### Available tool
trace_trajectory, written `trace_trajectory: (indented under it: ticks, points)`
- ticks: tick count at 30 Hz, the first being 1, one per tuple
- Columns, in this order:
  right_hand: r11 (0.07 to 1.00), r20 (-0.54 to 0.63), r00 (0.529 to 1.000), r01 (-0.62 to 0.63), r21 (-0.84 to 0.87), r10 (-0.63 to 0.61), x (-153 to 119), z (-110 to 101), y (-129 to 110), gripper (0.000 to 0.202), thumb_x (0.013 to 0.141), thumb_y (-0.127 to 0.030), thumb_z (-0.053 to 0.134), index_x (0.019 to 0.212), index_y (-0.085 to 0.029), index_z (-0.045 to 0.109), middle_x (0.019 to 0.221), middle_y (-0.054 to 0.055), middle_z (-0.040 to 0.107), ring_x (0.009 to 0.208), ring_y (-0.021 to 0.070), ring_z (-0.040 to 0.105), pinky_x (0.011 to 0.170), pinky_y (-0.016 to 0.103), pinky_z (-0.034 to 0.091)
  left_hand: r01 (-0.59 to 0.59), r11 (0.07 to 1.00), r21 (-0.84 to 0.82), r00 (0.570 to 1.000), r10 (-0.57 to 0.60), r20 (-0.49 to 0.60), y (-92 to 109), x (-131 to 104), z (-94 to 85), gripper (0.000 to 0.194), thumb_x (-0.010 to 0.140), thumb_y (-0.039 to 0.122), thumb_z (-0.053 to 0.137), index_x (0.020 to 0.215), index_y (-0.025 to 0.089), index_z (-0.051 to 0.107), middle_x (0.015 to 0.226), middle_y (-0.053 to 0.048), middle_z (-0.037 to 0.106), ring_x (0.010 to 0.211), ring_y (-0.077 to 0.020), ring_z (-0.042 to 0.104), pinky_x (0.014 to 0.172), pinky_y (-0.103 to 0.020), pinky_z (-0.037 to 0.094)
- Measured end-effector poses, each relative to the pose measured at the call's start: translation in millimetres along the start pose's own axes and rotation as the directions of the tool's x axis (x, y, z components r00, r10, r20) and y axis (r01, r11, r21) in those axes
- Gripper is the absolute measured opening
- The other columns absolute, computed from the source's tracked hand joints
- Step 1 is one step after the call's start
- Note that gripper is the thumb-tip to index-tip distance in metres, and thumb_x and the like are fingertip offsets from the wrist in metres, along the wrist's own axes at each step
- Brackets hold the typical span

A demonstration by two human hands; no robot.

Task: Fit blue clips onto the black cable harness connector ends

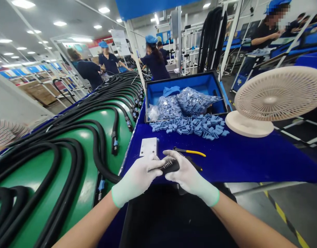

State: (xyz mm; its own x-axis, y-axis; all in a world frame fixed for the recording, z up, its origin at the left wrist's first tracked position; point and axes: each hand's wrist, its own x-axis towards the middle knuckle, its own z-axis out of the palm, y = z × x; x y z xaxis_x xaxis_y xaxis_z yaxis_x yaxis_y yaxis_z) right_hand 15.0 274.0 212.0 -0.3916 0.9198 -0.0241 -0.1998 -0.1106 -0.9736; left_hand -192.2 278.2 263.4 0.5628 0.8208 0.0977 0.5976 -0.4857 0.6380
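Two white-gloved hands meet at the lower centre of the frame, the left hand (140, 177) pinching with thumb and fingers at the left end of a metal spring (168, 163), the right hand (189, 175) closed around a black part (173, 167) from which the spring extends. The assembly lies between the hands, just in front of the near edge of the blue surface (251, 155); its long axis slants gently, the spring end pointing left and slightly downward, the opposite end upward into the right palm. The posted sheet (120, 43) at upper centre-left bears print too small to read, and a white mark on a blue container (239, 82) at right is likewise illegible. Just above the left hand sits a white block (148, 147) with dark holes along its lower edge; above the right hand lie pliers with a yellow handle (196, 152), directed toward the right. Farther up, a loose pile of small blue clips (189, 126) spreads before a blue bin (199, 82), which holds clear bags (197, 100) of similar pieces. A beige fan (279, 93) stands at right. At left, black hoses (116, 120) with end fittings curve across a green surface (123, 137); several blue-capped people occupy the upper background.
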Motion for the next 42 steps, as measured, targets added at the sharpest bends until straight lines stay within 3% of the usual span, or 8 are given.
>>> trace_trajectory:
  ticks: [5, 11, 16, 19, 23, 26, 31, 42]
  points:
    - [0.99, 0.129, 0.991, -0.04, 0.132, 0.023, 2.1, -1.9, 1.1, 0.081, 0.063, -0.003, 0.074, 0.138, -0.026, 0.052, 0.11, 0.001, 0.066, 0.069, 0.0158, 0.065, 0.067, 0.034, 0.055, -0.17, 0.985, 0.017, 0.985, 0.17, 0.019, -10.1, 4.8, -1.1, 0.028, 0.099, 0.022, 0.056, 0.12, 0.025, 0.075, 0.102, -0.006, 0.067, 0.096, -0.0229, 0.06, 0.087, -0.037, 0.046]
    - [0.99, 0.067, 0.991, 0.11, 0.084, -0.116, 2.3, -2.3, 3.0, 0.07, 0.061, 0.003, 0.07, 0.125, -0.023, 0.065, 0.108, 0.003, 0.072, 0.101, 0.0218, 0.067, 0.085, 0.033, 0.056, 0.251, 0.908, -0.335, 0.967, -0.22, 0.127, -22.5, 28.1, -2.0, 0.108, 0.059, 0.009, 0.081, 0.157, 0.026, 0.039, 0.123, -0.005, 0.068, 0.103, -0.0267, 0.066, 0.091, -0.038, 0.054]
    - [0.983, -0.054, 0.997, 0.068, 0.17, -0.059, 7.5, -5.7, 11.3, 0.051, 0.063, -0.006, 0.079, 0.111, -0.021, 0.07, 0.102, 0.004, 0.074, 0.082, 0.0209, 0.07, 0.076, 0.036, 0.06, 0.23, 0.968, -0.102, 0.948, -0.246, -0.203, -5.1, 11.7, 16.3, 0.032, 0.077, 0.027, 0.079, 0.109, 0.024, 0.077, 0.096, -0.005, 0.072, 0.091, -0.0264, 0.065, 0.086, -0.039, 0.053]
    - [0.958, -0.198, 0.972, 0.17, 0.23, -0.125, -0.5, 3.2, 15.8, 0.043, 0.07, -0.012, 0.082, 0.11, -0.021, 0.071, 0.11, 0.007, 0.075, 0.092, 0.0227, 0.073, 0.086, 0.038, 0.06, 0.275, 0.92, -0.279, 0.933, -0.325, -0.152, 1.7, -16.3, 30.1, 0.016, 0.089, 0.037, 0.071, 0.084, 0.023, 0.077, 0.086, -0.006, 0.071, 0.083, -0.0263, 0.065, 0.081, -0.04, 0.054]
    - [0.99, 0.212, 0.969, 0.107, 0.088, -0.124, 5.8, 4.6, 14.5, 0.056, 0.068, -0.019, 0.09, 0.119, -0.023, 0.071, 0.117, 0.005, 0.075, 0.104, 0.0243, 0.072, 0.095, 0.038, 0.058, 0.024, 0.394, -0.919, 0.747, -0.617, -0.246, -16.1, -41.0, 29.6, 0.018, 0.092, 0.034, 0.068, 0.101, 0.019, 0.073, 0.098, -0.01, 0.07, 0.091, -0.0257, 0.067, 0.079, -0.038, 0.06]
    - [0.891, 0.366, 0.925, 0.246, -0.381, -0.099, 56.8, -14.9, 6.2, 0.036, 0.088, -0.023, 0.073, 0.123, -0.017, 0.07, 0.113, 0.008, 0.075, 0.1, 0.0221, 0.072, 0.091, 0.035, 0.058, -0.284, 0.23, -0.931, 0.565, -0.744, -0.357, -33.8, -41.9, 9.2, 0.026, 0.088, 0.023, 0.075, 0.113, 0.019, 0.068, 0.092, -0.004, 0.063, 0.079, -0.0147, 0.062, 0.073, -0.029, 0.059]
    - [0.352, 0.28, 0.938, 0.338, -0.873, -0.206, 166.3, -40.2, 2.8, 0.046, 0.084, -0.004, 0.058, 0.126, -0.016, 0.073, 0.133, 0.013, 0.068, 0.119, 0.0257, 0.064, 0.105, 0.035, 0.048, -0.209, 0.502, -0.84, 0.641, -0.578, -0.505, -45.2, -11.9, -32.1, 0.024, 0.089, 0.024, 0.077, 0.108, 0.015, 0.065, 0.063, 0.006, 0.038, 0.051, -0.0073, 0.036, 0.048, -0.02, 0.038]
    - [0.292, 0.241, 0.961, 0.272, -0.917, -0.138, 192.0, -60.5, 33.1, 0.053, 0.082, -0.01, 0.056, 0.128, -0.03, 0.075, 0.113, 0.009, 0.074, 0.102, 0.0275, 0.068, 0.091, 0.035, 0.048, -0.177, 0.756, -0.63, 0.711, -0.345, -0.613, -83.0, 75.5, -50.7, 0.025, 0.083, 0.03, 0.078, 0.099, 0.016, 0.066, 0.056, 0.007, 0.043, 0.044, -0.0083, 0.037, 0.045, -0.024, 0.035]
